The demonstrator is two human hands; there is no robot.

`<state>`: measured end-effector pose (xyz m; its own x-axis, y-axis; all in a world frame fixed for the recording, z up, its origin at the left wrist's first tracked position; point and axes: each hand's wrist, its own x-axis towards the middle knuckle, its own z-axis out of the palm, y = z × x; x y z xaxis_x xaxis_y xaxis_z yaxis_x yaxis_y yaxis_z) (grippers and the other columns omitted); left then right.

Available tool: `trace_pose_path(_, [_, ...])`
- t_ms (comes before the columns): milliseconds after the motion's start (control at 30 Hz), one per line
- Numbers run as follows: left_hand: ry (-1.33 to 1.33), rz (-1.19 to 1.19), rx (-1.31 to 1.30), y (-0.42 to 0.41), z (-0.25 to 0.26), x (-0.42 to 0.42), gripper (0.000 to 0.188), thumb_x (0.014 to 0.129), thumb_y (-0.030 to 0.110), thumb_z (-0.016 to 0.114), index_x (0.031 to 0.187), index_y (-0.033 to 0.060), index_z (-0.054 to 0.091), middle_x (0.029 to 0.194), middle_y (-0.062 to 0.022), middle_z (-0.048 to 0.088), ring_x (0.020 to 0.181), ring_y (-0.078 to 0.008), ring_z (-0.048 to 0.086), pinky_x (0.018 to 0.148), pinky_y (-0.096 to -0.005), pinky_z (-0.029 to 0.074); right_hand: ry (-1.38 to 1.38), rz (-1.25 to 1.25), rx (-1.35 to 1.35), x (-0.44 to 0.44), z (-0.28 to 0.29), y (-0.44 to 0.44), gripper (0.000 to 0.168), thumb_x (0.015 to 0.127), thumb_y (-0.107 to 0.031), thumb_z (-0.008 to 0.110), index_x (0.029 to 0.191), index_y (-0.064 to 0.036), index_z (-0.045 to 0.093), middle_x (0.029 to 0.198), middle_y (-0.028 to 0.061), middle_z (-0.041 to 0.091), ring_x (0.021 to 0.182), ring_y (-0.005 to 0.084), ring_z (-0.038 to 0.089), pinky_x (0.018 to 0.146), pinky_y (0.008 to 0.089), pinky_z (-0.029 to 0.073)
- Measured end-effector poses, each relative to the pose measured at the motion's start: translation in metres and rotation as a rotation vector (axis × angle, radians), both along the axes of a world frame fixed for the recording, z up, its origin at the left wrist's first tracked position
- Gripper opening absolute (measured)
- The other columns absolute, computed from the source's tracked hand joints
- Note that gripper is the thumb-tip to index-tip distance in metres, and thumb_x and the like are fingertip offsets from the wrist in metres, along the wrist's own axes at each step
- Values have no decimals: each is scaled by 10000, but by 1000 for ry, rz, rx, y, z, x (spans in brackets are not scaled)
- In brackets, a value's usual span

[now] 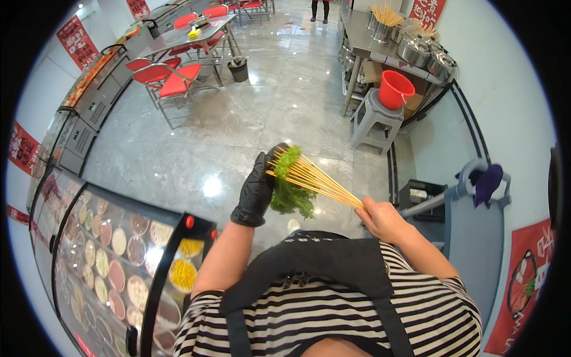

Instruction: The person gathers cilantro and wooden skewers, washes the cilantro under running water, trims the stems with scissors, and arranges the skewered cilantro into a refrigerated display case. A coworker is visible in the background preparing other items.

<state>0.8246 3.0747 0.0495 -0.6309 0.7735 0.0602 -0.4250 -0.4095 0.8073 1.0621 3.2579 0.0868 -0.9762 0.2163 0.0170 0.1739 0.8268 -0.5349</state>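
Note:
A fan of bamboo skewers [330, 184] lies across the middle of the view, threaded near one end with curly green leaf vegetables [290, 192]. My right hand [384, 221], bare, is shut on the gathered ends of the skewers. At the leafy end is my left hand [258, 189] in a black glove, its fingers curled around the stems and skewer tips. Part of those fingers is hidden behind the greens. The leaves hang down below the skewers, in front of my dark apron [312, 259].
A glass-lidded display case [111, 259] with several plates of food stands at lower left. Red folding chairs [180, 85] surround a metal table [187, 38]. At right are a red bucket [395, 89] on a grey stool [379, 118], a steel bench [357, 33] and a blue-grey cart [473, 241]. Someone's legs [320, 10] show far ahead.

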Motion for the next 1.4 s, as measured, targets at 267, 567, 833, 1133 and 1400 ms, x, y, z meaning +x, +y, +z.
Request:
trace_pose_path(267, [32, 62, 65, 75, 53, -176, 607, 972, 462, 221, 1335, 5, 389, 1335, -99, 455, 1251, -214, 395, 1076, -328, 247, 272, 12, 261, -186, 40, 108, 197, 863, -170, 571, 807, -39, 436, 534, 167, 508, 525, 370, 545, 454, 444, 421])
trace_pose_path(567, [-257, 481, -423, 12, -26, -342, 559, 916, 483, 395, 1211, 24, 514, 1206, -157, 557, 1118, -262, 524, 970, -351, 361, 268, 173, 187, -430, 40, 202, 184, 872, -166, 551, 808, -33, 441, 583, 187, 519, 565, 396, 535, 488, 466, 410])
trace_pose_path(833, [-365, 1041, -485, -102, -35, -375, 469, 920, 462, 422, 1184, 98, 554, 1113, -54, 609, 1001, -200, 570, 883, -327, 379, 306, 588, 245, -652, 22, 179, 203, 842, -178, 585, 761, -47, 453, 564, 156, 520, 530, 360, 543, 460, 444, 419])
trace_pose_path(1133, [-94, 1473, -579, -252, -44, -462, 489, 927, 443, 376, 1314, 155, 455, 1337, -17, 465, 1243, -198, 396, 1020, -420, 240, 360, 1053, 107, -863, 14, -11, 212, 866, -275, 561, 814, -84, 487, 626, 129, 555, 547, 338, 559, 461, 436, 440])
trace_pose_path(1400, [-207, 1061, -477, -373, -35, -667, 562, 935, 467, 327, 1320, 68, 418, 1304, -111, 474, 1189, -248, 454, 1011, -383, 343, 294, 1146, -208, -1031, 58, -156, 190, 882, -257, 553, 871, -75, 498, 572, 150, 516, 553, 355, 556, 479, 442, 428])
